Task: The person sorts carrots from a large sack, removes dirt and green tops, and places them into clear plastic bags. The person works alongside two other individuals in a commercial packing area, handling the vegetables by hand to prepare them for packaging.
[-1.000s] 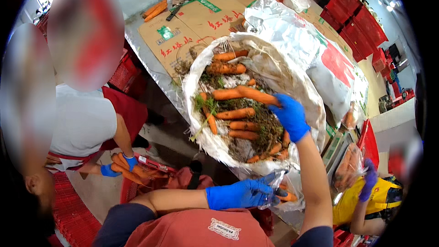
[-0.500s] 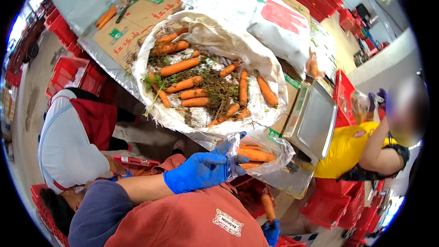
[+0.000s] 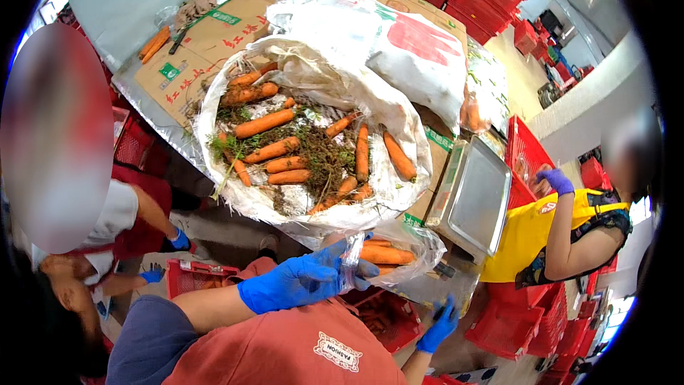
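Left hand [image 3: 303, 281] closed round the gathered neck of a clear bag [image 3: 432, 246]; bagged carrots [image 3: 387, 254] inside, the bag apparently lying on the near edge of the table [image 3: 456, 286]. Table likely bears the weight, so the hold mainly keeps thin film bunched. Right hand [image 3: 439, 326] seemingly empty, fingers raised and loosely parted, beside the table edge. Red crate [image 3: 408, 316] low between the hands. White sack [image 3: 320, 71] beyond the bag, mouth spread wide, which leaves loose carrots [image 3: 263, 124] and greens [image 3: 329, 160] within reach.
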{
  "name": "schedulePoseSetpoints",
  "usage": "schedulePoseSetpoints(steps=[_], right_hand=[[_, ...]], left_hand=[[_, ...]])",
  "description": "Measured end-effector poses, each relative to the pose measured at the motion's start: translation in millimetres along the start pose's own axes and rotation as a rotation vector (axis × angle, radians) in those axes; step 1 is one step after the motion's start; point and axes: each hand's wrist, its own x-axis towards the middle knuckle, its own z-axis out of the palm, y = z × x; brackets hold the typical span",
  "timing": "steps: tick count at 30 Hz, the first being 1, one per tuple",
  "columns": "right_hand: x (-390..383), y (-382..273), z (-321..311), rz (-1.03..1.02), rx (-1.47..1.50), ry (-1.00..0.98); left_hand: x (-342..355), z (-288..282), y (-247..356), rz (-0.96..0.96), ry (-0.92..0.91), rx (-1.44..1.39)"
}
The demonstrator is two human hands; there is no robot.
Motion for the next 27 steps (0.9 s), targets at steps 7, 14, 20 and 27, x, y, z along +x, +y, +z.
schedulePoseSetpoints(steps=[7, 14, 20, 27], right_hand=[[141.0, -131.9, 225.7, -0.296, -0.098, -0.624], [184.0, -98.9, 362.0, -0.45, -1.033, -0.509], [209.1, -100.8, 347.2, -0.523, -1.062, -0.668], [196.7, -70.2, 329.9, -0.633, -0.681, -0.79]], left_hand=[[-10.8, -23.6, 16.8, -0.009, 0.0, 0.179], [-11.5, -34.4, 27.0, 0.064, -0.423, -0.327], [-11.9, -31.3, 27.4, 0.072, -0.188, 0.048], [-1.3, -42.6, 18.9, -0.013, -0.26, -0.198]])
